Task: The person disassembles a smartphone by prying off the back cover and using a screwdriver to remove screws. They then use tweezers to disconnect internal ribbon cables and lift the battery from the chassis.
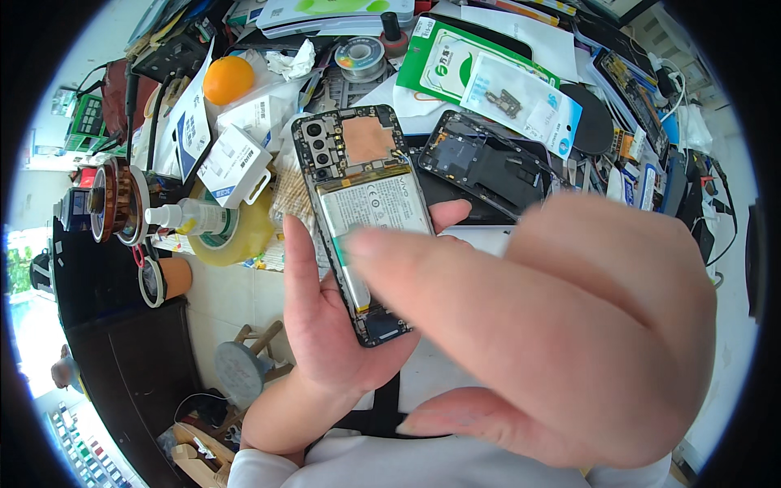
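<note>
My left hand [325,333] is wrapped round an opened smartphone [329,232], its thumb along the left edge and fingertips showing past the right edge. The back is off, baring a silver battery [382,203], a camera cluster and a copper-coloured patch near the top. My right hand [569,317] looms large and slightly blurred close to the camera. Its index finger stretches across the view over the lower battery, with the thumb apart below; the other fingers look curled. Nothing shows in it. Whether the fingertip touches the battery I cannot tell. The finger hides part of the phone's lower right.
Behind the phone lies a dark phone back housing [488,167]. A small clear bag of metal parts [504,102] rests on a green packet [435,61]. Around are a solder spool [359,57], an orange [228,80], a white box [234,167], a spray bottle [195,217] and a stool [240,370].
</note>
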Tool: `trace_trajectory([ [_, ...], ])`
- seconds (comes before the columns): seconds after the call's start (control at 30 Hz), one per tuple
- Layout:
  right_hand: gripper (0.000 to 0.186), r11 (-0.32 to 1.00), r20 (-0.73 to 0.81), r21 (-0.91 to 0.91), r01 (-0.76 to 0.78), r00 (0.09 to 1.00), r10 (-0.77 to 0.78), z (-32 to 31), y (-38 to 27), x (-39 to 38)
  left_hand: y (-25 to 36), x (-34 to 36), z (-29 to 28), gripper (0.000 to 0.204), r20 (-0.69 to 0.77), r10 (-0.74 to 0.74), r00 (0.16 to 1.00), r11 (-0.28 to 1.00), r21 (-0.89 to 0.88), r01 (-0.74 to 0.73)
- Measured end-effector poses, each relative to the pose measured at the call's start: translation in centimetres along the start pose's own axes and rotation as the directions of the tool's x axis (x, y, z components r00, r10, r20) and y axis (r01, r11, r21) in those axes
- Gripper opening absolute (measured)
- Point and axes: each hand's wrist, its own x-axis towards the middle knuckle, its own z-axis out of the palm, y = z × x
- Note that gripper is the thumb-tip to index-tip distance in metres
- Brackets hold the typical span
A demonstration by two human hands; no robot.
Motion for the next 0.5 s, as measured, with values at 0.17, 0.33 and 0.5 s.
trace_trajectory([
  [0.17,0.053,0.997,0.012,0.016,0.072,0.997,-0.072,-0.6,0.4,-0.3,0.2,-0.2,0.3,0.105,0.000,-0.032,0.999,0.999,-0.005,0.032],
  [0.33,0.060,0.998,0.107,0.026,0.051,0.993,-0.054,-1.1,0.5,0.1,0.4,0.3,0.2,0.102,0.074,-0.009,0.997,0.999,0.035,0.007],
  [0.5,0.064,0.997,0.068,-0.022,0.073,0.995,-0.071,-0.3,0.8,-0.7,0.2,-0.2,1.0,0.100,-0.112,0.033,0.993,0.999,0.035,-0.029],
])
